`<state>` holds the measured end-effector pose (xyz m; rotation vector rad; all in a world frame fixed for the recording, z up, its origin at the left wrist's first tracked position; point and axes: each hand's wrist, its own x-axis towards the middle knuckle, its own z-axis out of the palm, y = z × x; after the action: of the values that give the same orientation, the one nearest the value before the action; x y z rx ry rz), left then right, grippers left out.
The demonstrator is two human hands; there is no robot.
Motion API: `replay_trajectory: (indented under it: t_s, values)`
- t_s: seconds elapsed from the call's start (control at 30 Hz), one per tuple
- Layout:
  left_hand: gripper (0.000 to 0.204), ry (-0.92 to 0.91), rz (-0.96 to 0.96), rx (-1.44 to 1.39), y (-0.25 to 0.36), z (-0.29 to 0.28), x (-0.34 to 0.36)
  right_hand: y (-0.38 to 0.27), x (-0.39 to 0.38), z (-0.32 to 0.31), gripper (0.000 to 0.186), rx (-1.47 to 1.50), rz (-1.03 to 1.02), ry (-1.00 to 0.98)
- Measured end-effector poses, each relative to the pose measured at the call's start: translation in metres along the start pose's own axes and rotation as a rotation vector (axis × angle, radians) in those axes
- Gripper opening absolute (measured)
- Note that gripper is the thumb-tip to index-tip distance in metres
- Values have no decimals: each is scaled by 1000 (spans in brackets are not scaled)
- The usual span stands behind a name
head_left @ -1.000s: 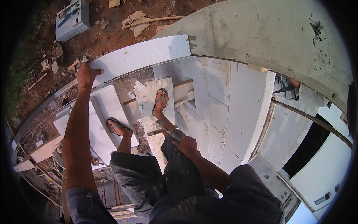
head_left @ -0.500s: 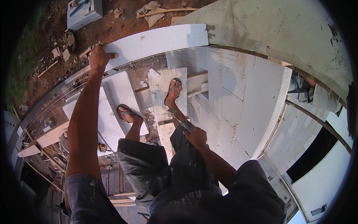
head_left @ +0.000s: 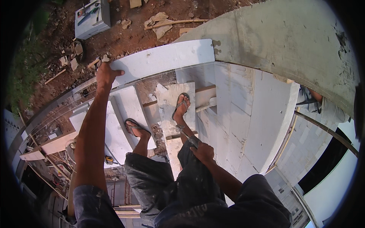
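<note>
My left hand [head_left: 107, 74] grips the left end of a long white block [head_left: 167, 57] that lies along the top of the wall. The thumb lies on the block, and the fingers curl over its far side, partly hidden. The block's right end meets a grey concrete surface [head_left: 243, 41]. Low by my right knee, my right hand [head_left: 204, 152] is closed round the handle of a hammer-like hand tool [head_left: 194, 141]. Its narrow grey metal end points away from me, toward my foot, and is too small to make out fully.
My sandalled feet stand on a white slab [head_left: 134, 114] and a stained plank [head_left: 175, 98]. A thin string runs along the wall. A white block with tools on it [head_left: 93, 22] stands on the soil. A yellow-black tool [head_left: 109, 159] lies below; another person [head_left: 317, 100] is at right.
The whole view has shifted, so the scene sits lower and slightly further right. Both hands keep their holds, and the white block stays against the concrete.
</note>
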<state>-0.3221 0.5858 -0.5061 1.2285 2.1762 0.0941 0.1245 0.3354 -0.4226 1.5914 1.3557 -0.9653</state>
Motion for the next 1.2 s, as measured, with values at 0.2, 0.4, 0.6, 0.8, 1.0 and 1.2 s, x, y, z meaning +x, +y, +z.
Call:
replay_trajectory:
  t_s: [0.2,0.4,0.6,0.8,1.0,1.2]
  values:
    - [69,-5,-5,5,-1,-2,2,2,3,-5,60,28,-2,3]
    - [67,40,13,-3,3,-2,-4,2,3,-7,61,17,-7,-19]
    - [67,-5,-46,27,7,-6,-4,2,4,-4,62,6,-2,7]
    - [62,-23,-27,-68,2,-5,-1,-1,1,-5,59,9,11,11]
    - [59,-39,-25,43,12,-12,-2,-3,-2,-9,59,21,17,14]
    - [62,-51,-119,125,4,-6,4,3,-6,-20,44,164,-162,155]
